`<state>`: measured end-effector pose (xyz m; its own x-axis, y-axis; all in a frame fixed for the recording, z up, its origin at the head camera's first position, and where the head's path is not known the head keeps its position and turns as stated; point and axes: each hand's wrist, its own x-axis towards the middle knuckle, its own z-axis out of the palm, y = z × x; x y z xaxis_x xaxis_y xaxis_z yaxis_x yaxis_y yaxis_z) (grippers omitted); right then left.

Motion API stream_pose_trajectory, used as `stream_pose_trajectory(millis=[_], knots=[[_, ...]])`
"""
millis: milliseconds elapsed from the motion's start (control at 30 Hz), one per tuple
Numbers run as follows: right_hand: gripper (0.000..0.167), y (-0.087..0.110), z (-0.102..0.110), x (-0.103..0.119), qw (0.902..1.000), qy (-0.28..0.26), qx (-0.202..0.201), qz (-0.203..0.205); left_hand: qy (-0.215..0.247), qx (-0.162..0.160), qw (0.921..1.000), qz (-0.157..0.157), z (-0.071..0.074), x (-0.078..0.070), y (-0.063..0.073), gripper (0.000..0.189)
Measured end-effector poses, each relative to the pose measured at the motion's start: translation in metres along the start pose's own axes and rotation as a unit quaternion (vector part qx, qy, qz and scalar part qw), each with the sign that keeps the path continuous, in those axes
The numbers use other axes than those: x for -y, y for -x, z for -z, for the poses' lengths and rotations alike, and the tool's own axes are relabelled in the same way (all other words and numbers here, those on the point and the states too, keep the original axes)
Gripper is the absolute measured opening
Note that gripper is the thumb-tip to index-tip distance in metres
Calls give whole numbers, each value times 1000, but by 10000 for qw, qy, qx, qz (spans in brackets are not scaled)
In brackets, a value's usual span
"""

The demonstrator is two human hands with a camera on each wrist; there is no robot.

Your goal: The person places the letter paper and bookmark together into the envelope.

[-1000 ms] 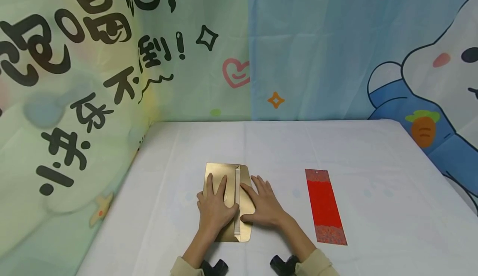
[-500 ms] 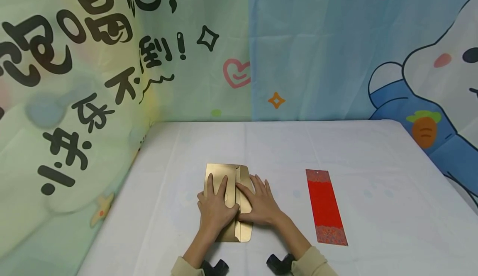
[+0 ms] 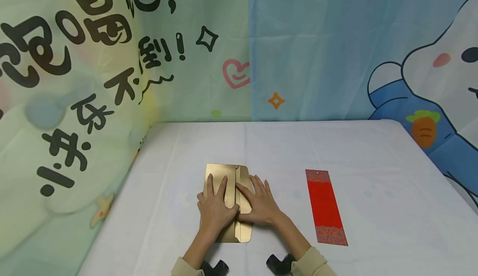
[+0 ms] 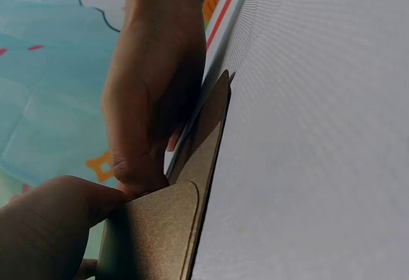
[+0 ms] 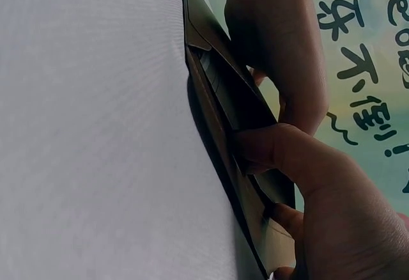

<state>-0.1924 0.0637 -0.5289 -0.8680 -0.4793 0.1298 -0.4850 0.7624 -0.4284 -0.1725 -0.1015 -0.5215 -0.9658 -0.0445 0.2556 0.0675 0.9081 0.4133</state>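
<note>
The left hand lies palm down with its fingers spread and straight on a flat, rectangular envelope of shiny gold sheet, its thumb angled across to the central seam. The right hand comes in from the other side, fingers extended and fanned apart over the folded gold flap, its index finger and thumb reaching toward that same seam with a gap between them. Neither hand is curled around anything; both touch the envelope from above. Both forearms slant inward from beige sleeves, with black devices at the wrists.

The envelope rests on a white cloth-covered table, in front of the person. A long red strip with patterned ends lies well apart, beyond the right hand.

The head view shows the seam as a thin line. The right wrist view, looking along the surface, shows a dark opening there, its layers parted, with the right thumb at its edge; whether the tip is inside cannot be told. The left wrist view shows the left thumb near the right hand's fingertips, at the raised edge of the envelope.
</note>
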Motion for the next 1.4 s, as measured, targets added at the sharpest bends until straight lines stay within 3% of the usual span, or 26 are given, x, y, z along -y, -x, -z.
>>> stream_pose_trajectory(millis=[200,333,433,533,733,900,1000,1400], knots=[[89,4,1,-4,9999,-43,-111,61,49,-5,10000,-12,-2,-2,-1,79],[89,12,9,-10,9965,-770,-283,152,96,36,9999,-13,-4,-3,1,79],[86,26,22,-19,9882,-1434,-529,-68,128,50,9999,8,-5,-3,3,79],[77,46,40,-35,9799,-1630,-967,-624,177,-15,9998,26,-3,-2,4,79],[57,92,71,-80,9576,-971,-2034,-1795,148,-92,9998,-13,-1,1,3,78],[73,115,70,-101,9435,-480,-2061,-2549,162,-114,9998,-54,-1,2,2,78],[81,117,62,-105,9445,-354,-1978,-2599,195,-149,9997,-84,-1,2,2,78],[74,115,54,-103,9355,-392,-2382,-2580,149,-190,9997,-82,-1,2,3,77]])
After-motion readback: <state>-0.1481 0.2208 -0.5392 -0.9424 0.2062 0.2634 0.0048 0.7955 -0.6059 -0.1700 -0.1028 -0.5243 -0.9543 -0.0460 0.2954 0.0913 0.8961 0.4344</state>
